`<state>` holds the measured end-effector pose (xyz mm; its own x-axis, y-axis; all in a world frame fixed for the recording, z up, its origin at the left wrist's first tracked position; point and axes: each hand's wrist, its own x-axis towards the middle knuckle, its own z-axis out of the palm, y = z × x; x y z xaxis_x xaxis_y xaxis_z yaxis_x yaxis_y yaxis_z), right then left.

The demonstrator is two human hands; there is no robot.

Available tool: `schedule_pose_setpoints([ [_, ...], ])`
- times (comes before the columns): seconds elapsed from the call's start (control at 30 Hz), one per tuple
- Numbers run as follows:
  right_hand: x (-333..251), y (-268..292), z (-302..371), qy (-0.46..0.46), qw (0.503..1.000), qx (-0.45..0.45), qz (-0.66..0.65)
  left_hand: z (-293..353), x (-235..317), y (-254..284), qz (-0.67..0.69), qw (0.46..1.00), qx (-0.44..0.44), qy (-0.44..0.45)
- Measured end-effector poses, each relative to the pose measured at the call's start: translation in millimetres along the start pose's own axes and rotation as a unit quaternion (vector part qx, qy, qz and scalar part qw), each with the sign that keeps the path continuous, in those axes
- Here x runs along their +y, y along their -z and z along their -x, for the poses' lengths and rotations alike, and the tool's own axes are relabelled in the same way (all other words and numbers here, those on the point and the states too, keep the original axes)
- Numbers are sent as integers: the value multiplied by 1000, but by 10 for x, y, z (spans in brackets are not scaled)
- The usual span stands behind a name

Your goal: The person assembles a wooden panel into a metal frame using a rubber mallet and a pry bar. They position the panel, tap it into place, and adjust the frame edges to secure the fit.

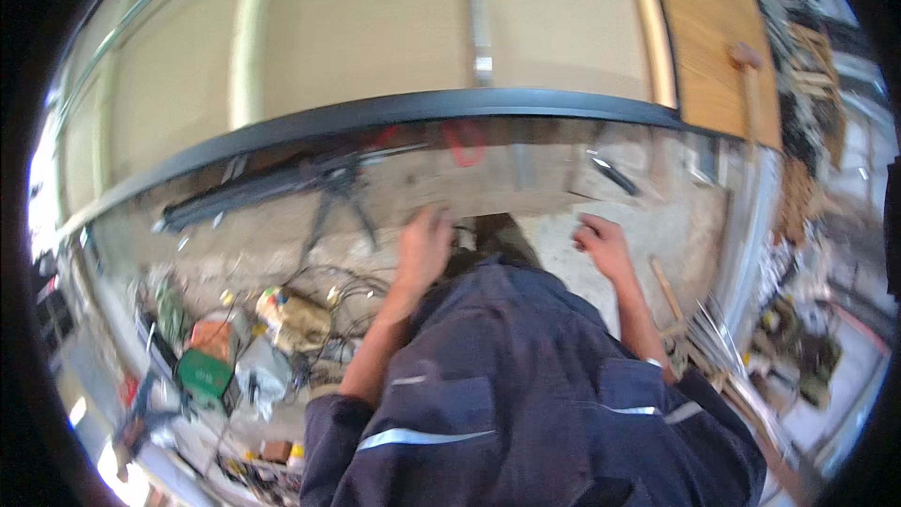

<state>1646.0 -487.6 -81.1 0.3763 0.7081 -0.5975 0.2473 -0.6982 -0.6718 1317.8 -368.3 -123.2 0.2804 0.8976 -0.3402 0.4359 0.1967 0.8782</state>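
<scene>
My left hand [427,242] hangs in front of my dark work jacket [526,338], left of the middle. Motion smears its fingers, so whether it holds anything is unclear. On the other side, my right hand [603,242] is raised with fingers loosely bent and a little apart; nothing shows in it. Both hands are on the near side of a large frame with beige panels [366,28] and a dark front edge [413,108]. A dark, slim handled tool [615,176] lies beyond my right hand. A bright red, loop-shaped piece [462,144] lies below the frame's edge.
A hammer [748,84] rests on an orange-brown wooden board [709,28] at the far right. Left of me stands a black tripod-like support [338,202]. Cables [352,286], bags and a green case [204,374] clutter the floor. Metal strips [718,343] lie at right.
</scene>
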Motion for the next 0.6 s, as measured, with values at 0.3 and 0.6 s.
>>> schedule_pose_setpoints([
  [0.3,-5,-295,-13,12,998,-44,-39,333,-138,431,46,997,-13,-52],
  [0.6,-389,-550,-168,68,990,-117,34,1176,-2050,589,-174,984,6,46],
])
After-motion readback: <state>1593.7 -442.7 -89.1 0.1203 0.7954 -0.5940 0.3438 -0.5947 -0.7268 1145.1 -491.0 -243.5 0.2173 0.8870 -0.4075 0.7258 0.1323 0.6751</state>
